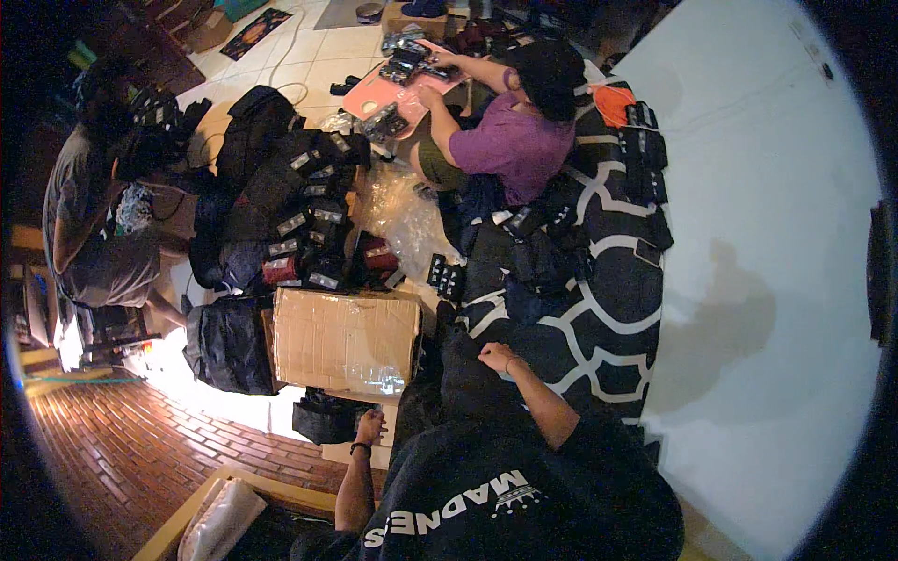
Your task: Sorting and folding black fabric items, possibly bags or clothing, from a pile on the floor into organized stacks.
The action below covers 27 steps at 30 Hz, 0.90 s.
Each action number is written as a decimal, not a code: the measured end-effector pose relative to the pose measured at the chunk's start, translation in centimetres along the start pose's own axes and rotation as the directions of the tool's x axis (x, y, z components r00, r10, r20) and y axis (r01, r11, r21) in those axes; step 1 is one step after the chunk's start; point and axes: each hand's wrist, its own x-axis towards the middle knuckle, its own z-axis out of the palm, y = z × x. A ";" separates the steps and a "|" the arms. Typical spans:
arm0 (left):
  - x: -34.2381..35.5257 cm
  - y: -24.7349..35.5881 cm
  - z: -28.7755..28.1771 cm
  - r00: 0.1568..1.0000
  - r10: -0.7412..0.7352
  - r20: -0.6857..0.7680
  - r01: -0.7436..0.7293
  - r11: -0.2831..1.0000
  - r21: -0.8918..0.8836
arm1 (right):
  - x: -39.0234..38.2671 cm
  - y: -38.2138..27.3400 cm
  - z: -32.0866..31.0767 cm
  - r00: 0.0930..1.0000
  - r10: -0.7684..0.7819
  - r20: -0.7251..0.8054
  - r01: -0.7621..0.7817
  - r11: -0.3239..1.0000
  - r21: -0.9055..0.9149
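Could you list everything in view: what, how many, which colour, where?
Cardboard box: one, brown, centre
Bag: one, black, left of box
Labelled packs: many, mostly black, piled beyond box
Clear plastic: loose heap, transparent, right of pile
Low table: one, pink, top centre
Co-worker: one, purple top, beside table
Second co-worker: one, greyish clothing, far left
Patterned cloth: one, black and white, right of centre
Wall: one, pale, right
Brick-pattern floor: one, reddish brown, lower left
Dark bundle: one, black, below box
Smaller items: too dim to count
Shirt: one, black, bottom
Left hand: one, beside bundle
Right hand: one, right of box

black bag [323, 417], brown box [346, 338], black blanket [625, 285] (white curving lines)
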 end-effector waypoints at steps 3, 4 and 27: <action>4.0 -3.0 -1.1 0.974 0.222 0.045 -0.224 0.973 0.052 | -1.5 1.5 0.7 0.996 -0.037 -0.083 0.045 0.994 0.095; 4.7 -3.1 -1.4 0.956 0.279 0.089 -0.281 0.959 0.019 | -2.6 1.6 0.4 0.986 -0.091 -0.139 0.101 0.993 0.069; 1.5 -4.8 -0.4 0.891 0.455 0.003 -0.423 0.826 0.373 | -10.3 9.3 3.5 0.997 0.074 -0.020 -0.072 0.993 0.098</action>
